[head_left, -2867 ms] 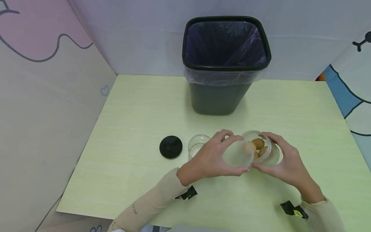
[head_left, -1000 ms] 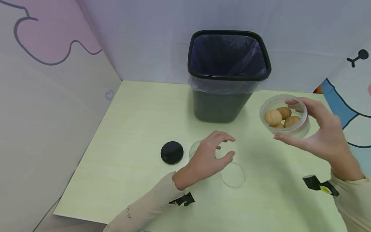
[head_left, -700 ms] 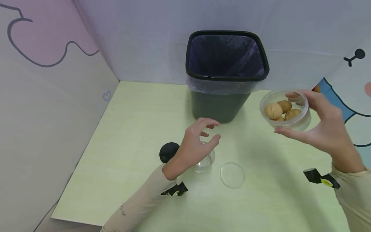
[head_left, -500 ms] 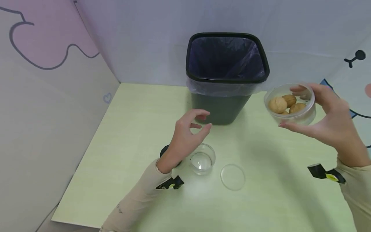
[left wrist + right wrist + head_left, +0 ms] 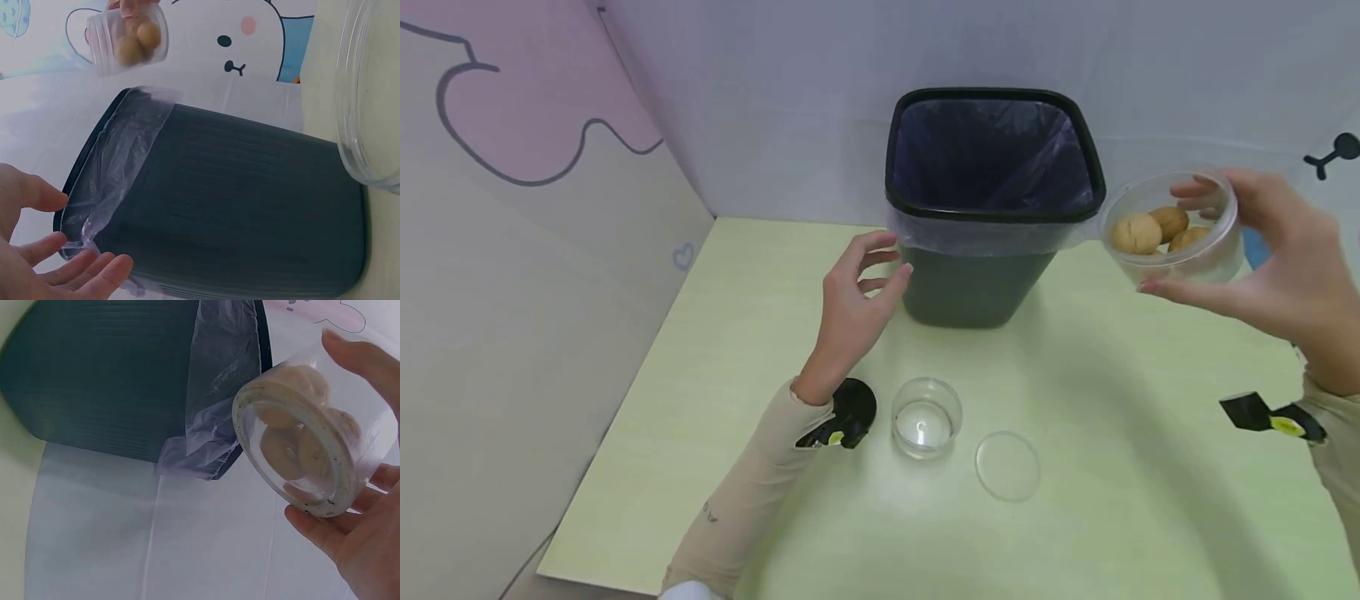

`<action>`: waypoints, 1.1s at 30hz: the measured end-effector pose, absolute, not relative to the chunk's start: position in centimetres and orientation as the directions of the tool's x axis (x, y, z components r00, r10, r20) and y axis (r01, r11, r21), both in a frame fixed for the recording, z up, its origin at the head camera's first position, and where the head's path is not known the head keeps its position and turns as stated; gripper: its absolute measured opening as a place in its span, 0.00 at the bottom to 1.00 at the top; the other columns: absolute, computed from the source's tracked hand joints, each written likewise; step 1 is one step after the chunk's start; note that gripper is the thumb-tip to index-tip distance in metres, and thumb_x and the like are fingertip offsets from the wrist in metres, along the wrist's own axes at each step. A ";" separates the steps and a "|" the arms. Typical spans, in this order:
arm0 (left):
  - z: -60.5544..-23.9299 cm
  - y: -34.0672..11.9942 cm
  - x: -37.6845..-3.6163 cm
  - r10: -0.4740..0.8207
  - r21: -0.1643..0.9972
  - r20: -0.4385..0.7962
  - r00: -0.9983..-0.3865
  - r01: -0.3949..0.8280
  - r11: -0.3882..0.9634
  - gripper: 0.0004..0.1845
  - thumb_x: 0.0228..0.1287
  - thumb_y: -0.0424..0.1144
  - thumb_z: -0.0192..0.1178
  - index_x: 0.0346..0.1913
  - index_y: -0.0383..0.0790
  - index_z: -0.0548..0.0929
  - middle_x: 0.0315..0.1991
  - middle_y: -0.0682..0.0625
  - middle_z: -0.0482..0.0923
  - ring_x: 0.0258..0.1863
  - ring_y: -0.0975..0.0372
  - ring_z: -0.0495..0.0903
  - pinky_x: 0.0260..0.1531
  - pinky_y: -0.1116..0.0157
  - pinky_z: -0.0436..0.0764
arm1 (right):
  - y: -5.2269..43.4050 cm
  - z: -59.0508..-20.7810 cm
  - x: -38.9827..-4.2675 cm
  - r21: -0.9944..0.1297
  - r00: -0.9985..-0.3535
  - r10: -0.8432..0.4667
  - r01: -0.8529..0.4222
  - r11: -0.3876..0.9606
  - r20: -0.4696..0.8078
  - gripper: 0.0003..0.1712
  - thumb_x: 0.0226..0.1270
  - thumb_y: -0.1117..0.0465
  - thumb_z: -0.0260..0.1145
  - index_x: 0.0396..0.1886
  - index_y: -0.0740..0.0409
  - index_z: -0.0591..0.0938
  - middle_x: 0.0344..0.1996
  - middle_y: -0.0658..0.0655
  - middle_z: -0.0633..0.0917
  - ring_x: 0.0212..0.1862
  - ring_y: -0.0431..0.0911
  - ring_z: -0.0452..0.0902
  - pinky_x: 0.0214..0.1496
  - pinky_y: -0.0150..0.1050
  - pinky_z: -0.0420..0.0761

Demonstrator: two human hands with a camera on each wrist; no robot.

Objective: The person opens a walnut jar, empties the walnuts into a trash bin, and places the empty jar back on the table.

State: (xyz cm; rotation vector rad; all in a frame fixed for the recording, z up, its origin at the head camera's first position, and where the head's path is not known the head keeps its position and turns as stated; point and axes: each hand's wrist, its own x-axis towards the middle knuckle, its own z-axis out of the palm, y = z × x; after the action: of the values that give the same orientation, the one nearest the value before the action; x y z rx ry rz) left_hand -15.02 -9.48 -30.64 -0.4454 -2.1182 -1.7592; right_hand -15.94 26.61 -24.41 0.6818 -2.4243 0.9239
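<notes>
Beige sleeves (image 5: pixel 752 492), black wrist tags (image 5: pixel 1262 414), bare hands (image 5: pixel 853 304).

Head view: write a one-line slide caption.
Right hand holds a walnut jar beside the lined bin; left hand reaches toward it.

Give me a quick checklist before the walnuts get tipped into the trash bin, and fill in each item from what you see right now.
1. Right hand grips the walnut container: ok.
2. Container lid off; clear lid lies on the table: ok.
3. Trash bin upright, liner in place: ok.
4. Container over the bin opening: not ok, it is beside the right rim.
5. Left hand steadying the bin: cannot tell, open near its left rim.
</notes>
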 end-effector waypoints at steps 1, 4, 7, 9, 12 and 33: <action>-30.9 -9.6 -15.5 0.009 0.871 0.461 -0.887 0.455 0.186 0.20 0.61 0.28 0.60 0.57 0.29 0.73 0.55 0.40 0.74 0.52 0.52 0.77 0.44 0.56 0.79 | 26.6 -24.2 -16.1 -0.471 -0.778 -0.283 -0.580 0.665 0.560 0.62 0.12 0.77 0.83 0.63 0.58 0.73 0.53 0.47 0.78 0.54 0.30 0.70 0.59 0.25 0.65; -31.7 -10.0 -17.1 -0.016 0.860 0.472 -0.881 0.457 0.226 0.24 0.62 0.34 0.62 0.61 0.36 0.72 0.59 0.46 0.72 0.55 0.58 0.75 0.46 0.59 0.79 | 26.5 -23.7 -16.4 -0.440 -0.797 -0.281 -0.546 0.713 0.534 0.62 0.19 0.73 0.84 0.66 0.52 0.71 0.56 0.45 0.76 0.56 0.27 0.67 0.62 0.25 0.61; -31.5 -10.1 -18.1 -0.035 0.856 0.467 -0.884 0.441 0.271 0.27 0.62 0.41 0.62 0.64 0.43 0.70 0.62 0.54 0.69 0.58 0.63 0.72 0.49 0.62 0.77 | 26.3 -23.1 -16.9 -0.407 -0.811 -0.280 -0.517 0.753 0.514 0.60 0.25 0.68 0.85 0.67 0.50 0.69 0.58 0.49 0.76 0.61 0.30 0.65 0.64 0.25 0.58; -31.3 -10.1 -18.6 -0.041 0.858 0.458 -0.888 0.430 0.282 0.29 0.63 0.45 0.62 0.66 0.45 0.68 0.63 0.57 0.67 0.59 0.66 0.70 0.51 0.63 0.75 | 26.0 -22.5 -17.3 -0.379 -0.815 -0.284 -0.505 0.775 0.505 0.58 0.28 0.64 0.85 0.68 0.51 0.68 0.59 0.54 0.75 0.64 0.39 0.66 0.64 0.25 0.56; -31.0 -9.8 -19.3 -0.030 0.858 0.456 -0.890 0.430 0.280 0.31 0.64 0.48 0.59 0.68 0.46 0.65 0.64 0.59 0.65 0.59 0.68 0.68 0.52 0.64 0.74 | 25.7 -21.7 -17.8 -0.336 -0.815 -0.294 -0.494 0.802 0.499 0.57 0.34 0.60 0.84 0.68 0.54 0.67 0.60 0.60 0.74 0.63 0.55 0.67 0.64 0.23 0.54; -30.8 -9.3 -20.6 0.012 0.868 0.435 -0.901 0.422 0.262 0.31 0.65 0.48 0.58 0.68 0.44 0.63 0.62 0.48 0.67 0.57 0.59 0.70 0.50 0.65 0.75 | 23.1 -19.0 -21.0 -0.200 -0.744 -0.483 -0.618 0.760 0.461 0.60 0.28 0.63 0.83 0.69 0.59 0.65 0.59 0.69 0.72 0.54 0.63 0.64 0.60 0.61 0.64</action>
State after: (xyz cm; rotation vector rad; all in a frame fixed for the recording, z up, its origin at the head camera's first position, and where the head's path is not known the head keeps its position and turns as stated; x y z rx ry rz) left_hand -20.62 -9.25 -30.83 -0.3976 -2.1984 -1.6764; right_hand -21.03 23.12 -19.03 0.8413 -2.5724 0.4845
